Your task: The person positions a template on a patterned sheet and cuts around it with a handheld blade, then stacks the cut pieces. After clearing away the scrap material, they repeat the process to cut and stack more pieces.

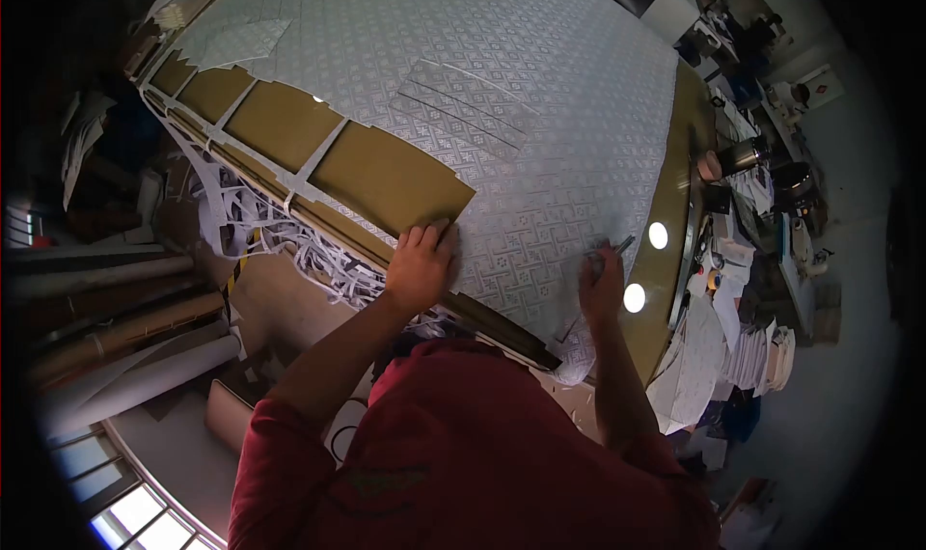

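Observation:
A large silvery-white sheet with an embossed geometric pattern (540,212) covers most of the table. My left hand (422,265) rests near the table's front edge, its fingers laid down by the corner of a bare brown area and the sheet's edge. A small dark thing shows beside its fingertips; I cannot make out what it is. My right hand (603,285) is closed around a slim grey pen-like tool (624,245), held over the sheet near its right edge. Between my arms, a narrow flap of the sheet (576,352) hangs at the table's front corner.
A clear slotted template (458,111) lies on the sheet. Brown table surface (666,261) shows along the right. White offcut strips (260,227) hang below the left edge. Rolls of material (125,333) lie at left. A side bench holds a metal flask (745,154) and papers (728,270).

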A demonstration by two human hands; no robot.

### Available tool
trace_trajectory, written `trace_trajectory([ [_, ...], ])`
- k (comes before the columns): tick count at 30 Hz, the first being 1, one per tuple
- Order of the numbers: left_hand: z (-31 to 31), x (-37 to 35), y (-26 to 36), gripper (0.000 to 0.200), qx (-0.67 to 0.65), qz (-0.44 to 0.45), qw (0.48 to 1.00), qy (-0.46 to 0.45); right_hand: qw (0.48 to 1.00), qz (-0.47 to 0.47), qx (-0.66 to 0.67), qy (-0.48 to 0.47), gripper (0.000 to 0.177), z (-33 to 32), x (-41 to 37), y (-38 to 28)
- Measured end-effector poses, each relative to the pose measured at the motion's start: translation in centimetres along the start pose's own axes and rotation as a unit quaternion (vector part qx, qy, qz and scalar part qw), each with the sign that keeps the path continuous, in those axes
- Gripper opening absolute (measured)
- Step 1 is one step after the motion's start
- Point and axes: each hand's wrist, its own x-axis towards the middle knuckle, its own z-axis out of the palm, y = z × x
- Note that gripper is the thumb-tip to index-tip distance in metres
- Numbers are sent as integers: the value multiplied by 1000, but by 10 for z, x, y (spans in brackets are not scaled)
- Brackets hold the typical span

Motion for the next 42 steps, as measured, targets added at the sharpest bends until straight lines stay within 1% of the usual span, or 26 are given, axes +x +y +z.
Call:
trace_trajectory([
  [1,2,3,3,54,0,20,1000,-11,999,40,-11,-5,33,-10,-10,10],
  [2,5,7,7,55,-53,-13,998,-12,998,63,-11,6,33,-14,-20,17],
  [3,6,12,9,57,-103,-46,994,-15,998,60,-11,17,34,-20,-23,19],
  [4,2,22,12,57,-101,-25,994,-30,998,58,-10,28,34,-24,-26,22],
  [6,-3,49,13,55,-81,-201,971,-103,996,85,-1,38,35,-22,-27,21],
  [7,-5,60,7,55,-75,-186,973,-112,995,88,10,37,35,-20,-26,21],
  [9,-11,81,-8,51,-127,-236,932,-245,994,93,18,50,35,-19,-26,21],
  [10,-7,81,-13,51,-120,-229,933,-250,995,85,25,51,35,-20,-27,21],
  [12,0,81,-20,51,-117,-201,951,-205,993,102,36,47,35,-21,-27,20],
  [13,-2,83,-20,51,-109,-196,952,-209,992,110,42,39,36,-21,-26,19],
  [16,0,82,-18,48,-97,-234,943,-215,994,88,32,49,39,-24,-25,18],
  [18,7,75,-20,45,-295,-297,894,-158,994,99,34,42,40,-29,-24,14],
  [19,8,71,-16,45,-295,-297,894,-158,993,105,38,35,41,-30,-23,13],
  [21,5,66,-2,46,-434,-309,837,-122,994,90,30,46,40,-28,-22,16],
  [24,-8,68,13,39,-487,-288,818,-107,995,79,22,55,39,-28,-22,14],
  [25,-7,68,10,39,-486,-289,818,-107,995,85,23,57,38,-28,-22,13],
  [27,-10,69,0,32,-376,-265,858,-226,995,74,23,67,36,-25,-21,15],
  [28,-13,68,-2,32,-376,-266,858,-227,995,63,21,79,35,-25,-21,16],
  [30,-18,68,-3,30,-262,-272,898,-225,995,66,19,73,34,-26,-22,16],
  [31,-25,67,-11,30,-262,-271,898,-227,995,69,16,69,33,-28,-21,15],
  [33,-43,61,-35,30,-278,-286,906,-145,994,83,20,64,32,-31,-22,12],
  [34,-50,58,-41,30,-275,-288,906,-145,994,91,27,59,30,-31,-21,11],
  [37,-59,33,-63,31,-412,-369,830,-68,991,106,71,47,28,-32,-21,12],
  [39,-49,4,-80,32,-347,-392,851,-34,991,99,85,38,28,-31,-21,13],
  [40,-46,-2,-72,35,-408,-452,793,-6,990,108,78,35,27,-31,-22,15],
  [42,-42,-16,-60,37,-448,-469,760,30,992,71,93,38,29,-31,-21,19],
])
